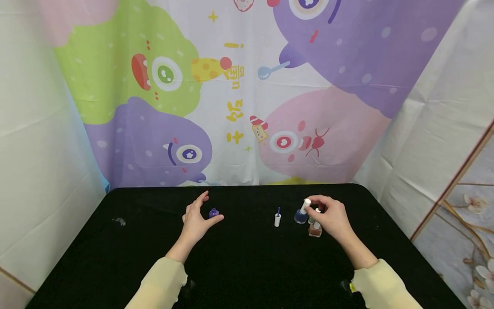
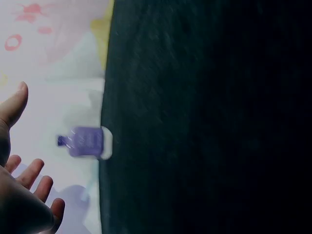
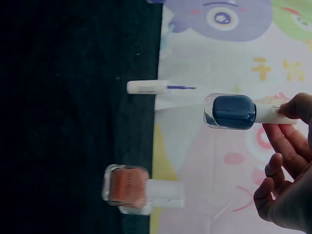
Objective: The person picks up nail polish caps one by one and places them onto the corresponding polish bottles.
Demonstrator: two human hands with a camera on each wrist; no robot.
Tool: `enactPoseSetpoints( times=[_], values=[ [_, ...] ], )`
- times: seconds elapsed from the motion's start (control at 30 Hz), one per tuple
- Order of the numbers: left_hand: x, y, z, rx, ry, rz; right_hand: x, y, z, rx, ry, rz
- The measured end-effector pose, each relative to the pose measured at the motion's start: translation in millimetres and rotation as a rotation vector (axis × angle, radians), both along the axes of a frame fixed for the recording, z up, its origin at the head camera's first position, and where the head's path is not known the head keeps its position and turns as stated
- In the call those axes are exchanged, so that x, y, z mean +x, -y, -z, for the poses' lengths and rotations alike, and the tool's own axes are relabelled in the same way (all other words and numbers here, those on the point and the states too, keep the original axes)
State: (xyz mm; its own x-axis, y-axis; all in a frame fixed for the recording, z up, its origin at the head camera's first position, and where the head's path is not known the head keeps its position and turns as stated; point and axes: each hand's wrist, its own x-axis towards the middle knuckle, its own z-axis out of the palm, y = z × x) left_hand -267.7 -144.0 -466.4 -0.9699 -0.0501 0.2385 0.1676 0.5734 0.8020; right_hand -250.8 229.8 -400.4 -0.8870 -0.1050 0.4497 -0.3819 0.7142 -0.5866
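Fingers spread, my left hand is around the uncapped purple nail polish bottle; in the left wrist view the fingers are apart from it. My right hand pinches the white cap of a dark blue nail polish bottle between thumb and fingers. The blue bottle is off the table, its cap upward. Between the hands a white brush cap stands with its purple brush pointing up. Below the right hand stands a brownish-pink nail polish bottle; another bottle behind it is mostly hidden.
The black-covered table ends at a cartoon backdrop. A small clear scrap lies at the far left. White cloth hangs on the left side, and a flower-patterned panel stands at the right.
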Motion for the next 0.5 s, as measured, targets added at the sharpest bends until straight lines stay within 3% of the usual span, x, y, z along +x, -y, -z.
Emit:
enactPoseSetpoints(
  times=[0.27,0.5],
  values=[
    [-14.4,11.6,16.1,0.038,0.108,0.019,-13.9,-1.0,16.6,0.005,0.065,-0.015],
    [-22.8,18.6,25.2,0.175,0.198,0.096,-24.7,-1.8,27.1,0.032,0.122,-0.013]
  ],
)
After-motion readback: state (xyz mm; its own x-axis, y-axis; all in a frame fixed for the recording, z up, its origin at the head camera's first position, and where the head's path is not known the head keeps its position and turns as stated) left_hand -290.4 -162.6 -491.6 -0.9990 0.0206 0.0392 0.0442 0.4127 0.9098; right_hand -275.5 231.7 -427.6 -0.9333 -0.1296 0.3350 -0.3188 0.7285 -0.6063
